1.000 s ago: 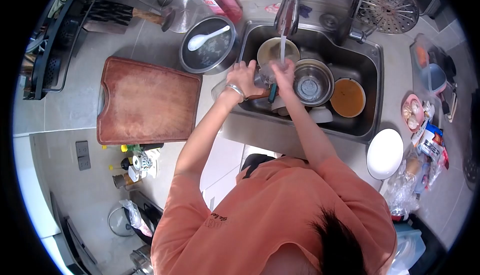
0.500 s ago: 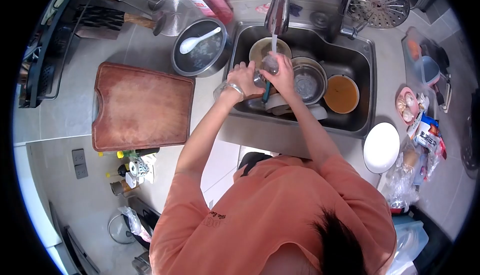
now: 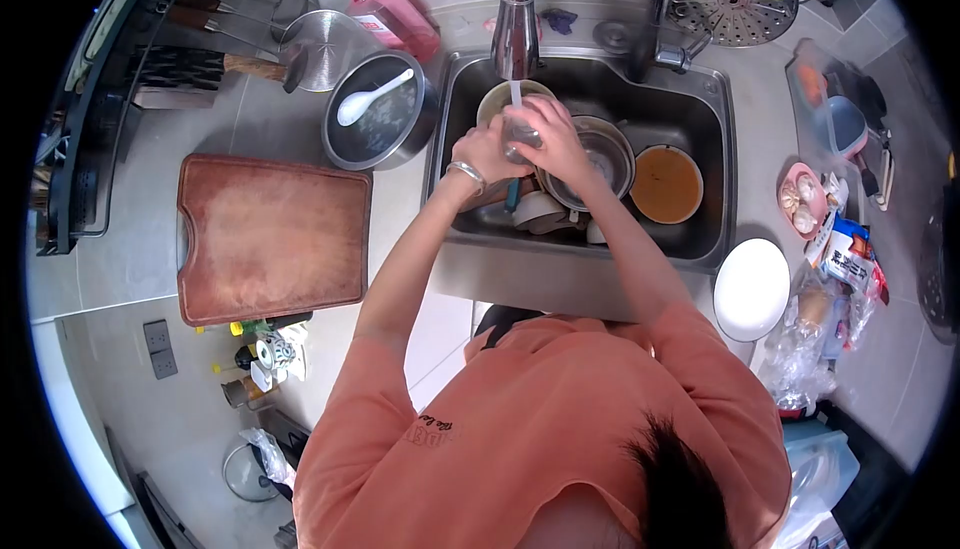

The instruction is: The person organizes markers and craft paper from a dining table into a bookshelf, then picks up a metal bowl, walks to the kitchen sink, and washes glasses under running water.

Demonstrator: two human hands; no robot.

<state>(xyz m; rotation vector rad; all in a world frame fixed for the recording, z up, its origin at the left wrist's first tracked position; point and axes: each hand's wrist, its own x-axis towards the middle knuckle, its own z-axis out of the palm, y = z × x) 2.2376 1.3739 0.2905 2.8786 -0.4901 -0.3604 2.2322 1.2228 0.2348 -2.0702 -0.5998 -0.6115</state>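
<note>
Under the running tap [image 3: 515, 44], a small clear glass [image 3: 520, 133] is between my two hands, with the water stream falling onto it. My right hand [image 3: 556, 139] curls over the glass from the right. From the left, my left hand [image 3: 484, 155], with a bracelet at the wrist, closes against the same glass; its fingertips are partly hidden. Below the hands in the sink are a pale bowl [image 3: 540, 211] tilted on its side, a metal pot [image 3: 608, 161] and a bowl with orange-brown liquid [image 3: 667, 185]. Another bowl [image 3: 495, 101] lies behind the hands.
Left of the sink [image 3: 728, 164] stand a metal pot [image 3: 370, 139] with a white spoon [image 3: 375, 98] and a wooden cutting board [image 3: 275, 239]. A pink bottle [image 3: 395, 21] is behind. On the right are a white plate [image 3: 752, 289], a pink dish of garlic [image 3: 803, 199] and plastic packages [image 3: 850, 254].
My hands have come together around one glass under the stream; before, they were farther apart. A clear item beside my left wrist no longer shows. The whole view has shifted slightly.
</note>
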